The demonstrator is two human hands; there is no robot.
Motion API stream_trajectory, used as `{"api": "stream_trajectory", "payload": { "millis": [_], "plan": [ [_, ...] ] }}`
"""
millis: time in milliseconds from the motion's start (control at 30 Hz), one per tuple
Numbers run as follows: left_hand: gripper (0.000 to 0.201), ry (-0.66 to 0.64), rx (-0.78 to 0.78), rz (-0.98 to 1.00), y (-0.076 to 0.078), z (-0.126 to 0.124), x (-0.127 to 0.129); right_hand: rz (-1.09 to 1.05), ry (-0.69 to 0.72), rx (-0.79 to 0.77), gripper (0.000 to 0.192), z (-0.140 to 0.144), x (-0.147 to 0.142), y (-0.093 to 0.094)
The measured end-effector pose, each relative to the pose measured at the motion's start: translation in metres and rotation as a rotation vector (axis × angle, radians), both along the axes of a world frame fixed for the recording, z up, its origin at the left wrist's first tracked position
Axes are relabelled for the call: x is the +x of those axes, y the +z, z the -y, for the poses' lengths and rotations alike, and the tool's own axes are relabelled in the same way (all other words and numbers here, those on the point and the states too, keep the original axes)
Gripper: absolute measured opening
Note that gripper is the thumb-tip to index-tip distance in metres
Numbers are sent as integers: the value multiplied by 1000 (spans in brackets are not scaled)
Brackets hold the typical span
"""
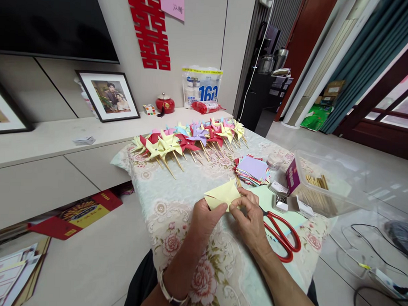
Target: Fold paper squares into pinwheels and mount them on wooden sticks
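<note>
- Clear tub (326, 186), right of centre, holds wooden sticks (315, 180); its near wall blurs what lies lower inside.
- Left hand (205, 220) and right hand (250, 219) both pinch a folded yellow paper (222, 196) at frame centre, just above the cloth (186, 188).
- Red scissors (283, 236) lie partly hidden under the right hand.
- Paper stack (253, 169) sits beyond the hands; pinwheels (191, 141) line the far edge.
- Bare cloth lies between pinwheels and hands.
</note>
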State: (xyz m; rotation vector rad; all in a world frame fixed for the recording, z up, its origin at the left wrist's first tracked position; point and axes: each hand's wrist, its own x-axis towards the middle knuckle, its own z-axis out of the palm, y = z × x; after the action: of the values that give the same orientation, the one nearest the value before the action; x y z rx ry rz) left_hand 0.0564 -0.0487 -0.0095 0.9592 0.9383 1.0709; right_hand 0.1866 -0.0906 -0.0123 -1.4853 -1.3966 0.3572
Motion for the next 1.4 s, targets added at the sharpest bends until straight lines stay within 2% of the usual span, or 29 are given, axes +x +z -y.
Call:
{"api": "stream_trajectory", "payload": {
  "millis": [167, 367, 467, 600, 700, 767, 867, 1033, 1233, 1400],
  "plan": [
    [26, 0, -7, -38, 5, 1, 0, -10, 1, -27, 14, 0, -1, 2],
    [29, -28, 7, -11, 6, 1, -4, -70, 19, 36, 10, 1, 1, 5],
    [32, -67, -24, 37, 10, -1, -12, -312, 16, 60, 10, 0, 3, 5],
    [27, -243, -57, 59, 19, -7, -27, -860, 120, -49, 52, -4, 3, 5],
    [32, -388, -82, 23, 26, -13, -38, -1083, 249, -190, 66, -4, 1, 8],
    [33, -470, -89, -58, 30, -18, -44, -1138, 296, -256, 68, -2, 0, 11],
    [29, -556, -59, -297, 36, -26, -48, -1158, 331, -310, 68, 0, 1, 14],
    [24, -732, 50, -662, 48, -40, -47, -1049, 416, -373, 74, 1, 5, 12],
    [20, -845, 211, -917, 73, -53, -42, -941, 503, -392, 83, 1, 9, 7],
    [19, -984, 324, -1100, 87, -61, -32, -964, 598, -465, 91, 2, 9, 8]
  ]
}}
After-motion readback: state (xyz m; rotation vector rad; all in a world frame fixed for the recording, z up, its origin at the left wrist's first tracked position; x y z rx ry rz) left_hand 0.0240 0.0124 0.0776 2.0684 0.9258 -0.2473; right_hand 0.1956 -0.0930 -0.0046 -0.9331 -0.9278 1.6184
